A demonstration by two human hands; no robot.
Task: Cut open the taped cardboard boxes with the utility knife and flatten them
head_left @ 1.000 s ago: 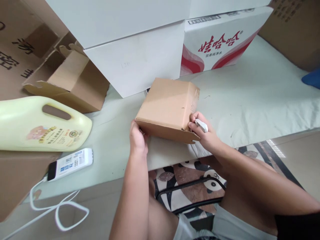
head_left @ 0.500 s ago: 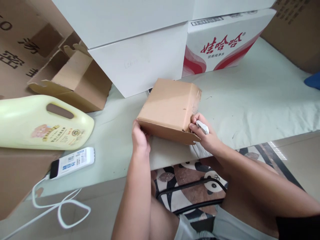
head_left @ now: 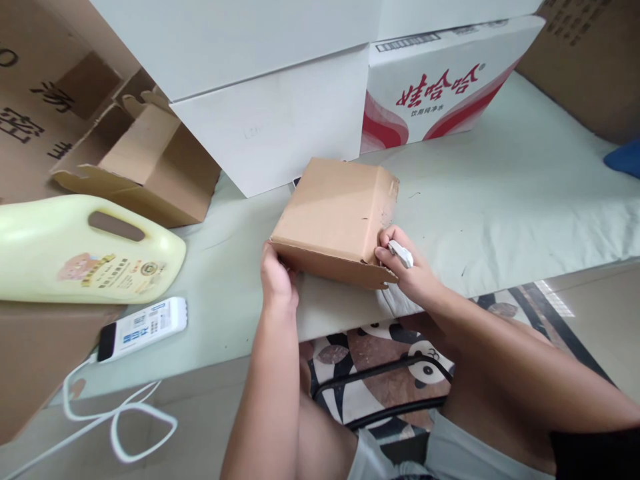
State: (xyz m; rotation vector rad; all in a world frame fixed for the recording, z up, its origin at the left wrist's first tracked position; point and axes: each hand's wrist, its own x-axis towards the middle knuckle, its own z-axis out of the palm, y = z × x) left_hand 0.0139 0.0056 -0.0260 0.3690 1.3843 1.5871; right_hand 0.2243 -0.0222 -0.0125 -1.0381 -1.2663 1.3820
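Both hands are on a small cardboard box (head_left: 335, 217) that sits closed on the table (head_left: 500, 200), close to its near edge. The box is tilted, with its near edge lifted a little off the pale green cloth.

The left hand (head_left: 277, 283) grasps the box at its near left corner, with the fingers curled around the lower edge and out of sight behind it. The right hand (head_left: 407, 273) grasps the near right corner, fingertips pressed against the box's side where the cardboard is scuffed and torn. A small white piece (head_left: 401, 253) is tucked between the fingers of this hand, touching the box; what it is cannot be told.

Well to the left of the left hand, a pale yellow jug (head_left: 90, 250) with a handle hole lies on its side. Just below it is a white phone (head_left: 143, 328) with a white cable (head_left: 120, 417) looping towards the floor. Beyond the jug, further left and away from the hands, an open cardboard box (head_left: 140, 167) lies with its flaps spread.

Straight beyond the hands, just behind the small box, stand stacked white boxes (head_left: 270, 127). To their right is a red and white carton (head_left: 440, 87) with printed characters. Far to the right of the right hand, something blue (head_left: 625, 157) shows at the edge of view.

Below both forearms, under the table edge, is a seat with a panda pattern (head_left: 390, 360).
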